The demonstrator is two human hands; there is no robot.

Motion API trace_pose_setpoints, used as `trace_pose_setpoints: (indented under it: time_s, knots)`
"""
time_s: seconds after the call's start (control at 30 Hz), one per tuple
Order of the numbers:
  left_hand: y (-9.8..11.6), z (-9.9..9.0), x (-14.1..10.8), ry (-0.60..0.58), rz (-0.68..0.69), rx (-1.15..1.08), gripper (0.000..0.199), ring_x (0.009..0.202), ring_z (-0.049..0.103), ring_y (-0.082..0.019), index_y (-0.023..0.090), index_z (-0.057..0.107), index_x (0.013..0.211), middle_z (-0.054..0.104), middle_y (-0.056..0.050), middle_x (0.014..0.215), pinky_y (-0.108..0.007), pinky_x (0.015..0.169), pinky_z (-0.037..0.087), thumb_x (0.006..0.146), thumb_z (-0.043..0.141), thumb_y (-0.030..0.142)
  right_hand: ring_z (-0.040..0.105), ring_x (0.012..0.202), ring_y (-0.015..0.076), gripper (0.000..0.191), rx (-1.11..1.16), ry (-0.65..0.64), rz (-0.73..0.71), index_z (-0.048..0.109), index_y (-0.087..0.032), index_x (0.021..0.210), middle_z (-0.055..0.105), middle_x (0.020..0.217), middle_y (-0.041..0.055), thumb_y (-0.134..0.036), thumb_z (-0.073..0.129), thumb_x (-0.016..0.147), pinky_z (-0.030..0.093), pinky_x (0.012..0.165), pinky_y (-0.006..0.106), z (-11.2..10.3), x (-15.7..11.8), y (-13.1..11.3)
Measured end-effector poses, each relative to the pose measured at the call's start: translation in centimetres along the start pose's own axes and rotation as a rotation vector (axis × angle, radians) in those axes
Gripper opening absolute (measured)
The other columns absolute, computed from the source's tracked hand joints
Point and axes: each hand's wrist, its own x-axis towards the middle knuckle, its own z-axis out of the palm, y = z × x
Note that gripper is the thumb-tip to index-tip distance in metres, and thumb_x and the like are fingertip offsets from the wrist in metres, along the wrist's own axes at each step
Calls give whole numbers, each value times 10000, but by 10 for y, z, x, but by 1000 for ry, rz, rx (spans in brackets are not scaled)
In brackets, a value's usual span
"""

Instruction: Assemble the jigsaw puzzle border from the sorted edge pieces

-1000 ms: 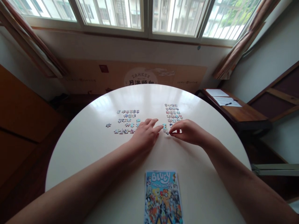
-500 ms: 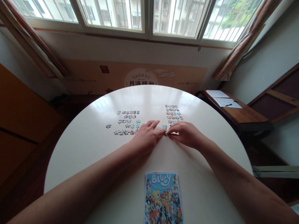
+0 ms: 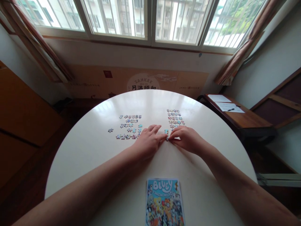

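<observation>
The printed card (image 3: 164, 204) on the tabletop (image 3: 75, 141) is reading "BLUEY" in large letters, with "FANZINE PROJECT" running beneath. The tan panel (image 3: 117, 78) below the windows is showing "ZANKEE" above "月满颐和". Its side script and the writing on the papers (image 3: 229, 107) are staying too small to read.

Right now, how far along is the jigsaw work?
A small cluster already looks joined. The left hand and right hand have fingertips at its near end. Apparently unplaced: the left rows and right rows of pieces, plus one stray piece.
</observation>
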Motion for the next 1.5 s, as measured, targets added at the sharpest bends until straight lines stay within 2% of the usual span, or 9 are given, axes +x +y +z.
trace_pose_setpoints:
  time_s: [0.33,0.53,0.73,0.93,1.1,1.5]
  knots:
    - [1,-2,0,2,3,2,323,1327,433,-330,343,658,1271,508,-84,1466,-512,1028,426,1026,447,346,642,874,176,181,-6,-68,50,800,-279,935,749,888,16,-231,628,901,468,842,313,-6,1,-6]
    - [0,-4,-1,25,30,-7,339,1276,490,-317,342,672,1272,507,-102,1467,-510,1000,462,990,509,248,627,863,177,180,37,-53,47,801,-273,929,744,863,14,-213,635,894,463,842,313,-5,2,-7]
    - [-2,-2,-2,34,29,-1,322,1252,518,-331,367,692,1245,527,-105,1452,-535,969,483,996,509,276,634,828,172,182,67,-24,44,796,-271,907,741,817,-3,-180,648,854,469,831,312,-3,2,-4]
    - [1,-5,-4,6,15,15,341,1244,539,-336,356,685,1256,524,-117,1458,-539,966,489,992,503,238,651,836,184,142,27,47,126,796,-254,888,748,830,14,-229,661,855,486,825,327,-12,0,3]
    - [-1,-6,-4,12,2,6,361,1240,547,-336,351,680,1274,517,-121,1466,-536,979,484,972,531,220,663,838,183,145,23,28,157,798,-251,877,756,847,14,-233,658,846,491,812,315,-13,0,6]
    - [0,-5,-5,29,28,5,382,1226,553,-314,363,696,1238,522,-94,1468,-523,970,499,945,549,167,658,845,195,157,4,-20,174,801,-266,840,754,811,4,-234,648,825,470,811,321,-9,3,-9]
